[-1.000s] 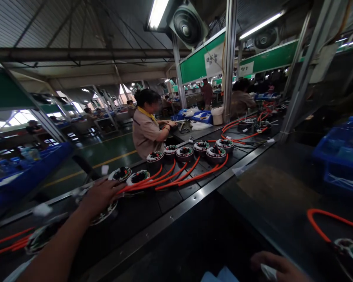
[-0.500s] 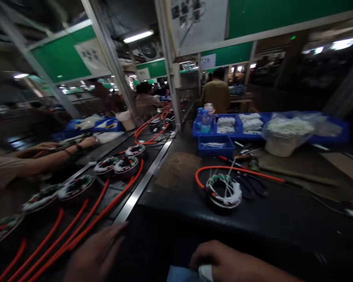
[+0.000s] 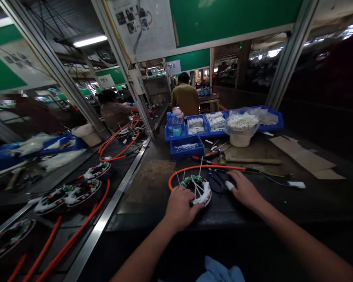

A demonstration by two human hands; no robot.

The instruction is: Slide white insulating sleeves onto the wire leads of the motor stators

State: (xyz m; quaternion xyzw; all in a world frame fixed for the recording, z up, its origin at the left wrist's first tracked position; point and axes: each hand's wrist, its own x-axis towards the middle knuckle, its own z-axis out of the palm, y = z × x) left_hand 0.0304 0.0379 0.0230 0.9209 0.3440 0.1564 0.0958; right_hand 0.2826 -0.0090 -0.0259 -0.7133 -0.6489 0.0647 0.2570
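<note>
Okay, nearest first: left hand [image 3: 181,207] is bent over the near-left rim of a wound motor stator [image 3: 206,194] on the dark counter [image 3: 153,203], fingers on one side, thumb set apart along the near edge; looks like a light steadying hold. Right hand [image 3: 244,188] is palm down, fingers loosely spread, beside the handles of dark pliers [image 3: 216,182]; contact unclear, no closed grip seen. White wrap [image 3: 230,185] at its thumb, probably finger protection.

Thin white ties [image 3: 200,168] poke up from the stator and cross its bore, ends loose, likely left long so they can be grabbed. Orange sleeved cable [image 3: 211,167] loops around the far side and runs off right, apparently laid that way to keep the near rim free for fingers.

Beyond, the wooden-handled hammer [image 3: 253,160] lies flat, head near the small blue bin [image 3: 187,155] of white strips; both seem parked within reach. Bag-lined tub [image 3: 240,139] stands behind, in front of the long blue tray [image 3: 270,124], whose compartments presumably keep the white pieces sorted. Bottles [image 3: 176,125] sit upright in its left end, likely against tipping. Farther back, a person in a mustard shirt [image 3: 185,96], back turned.
</note>
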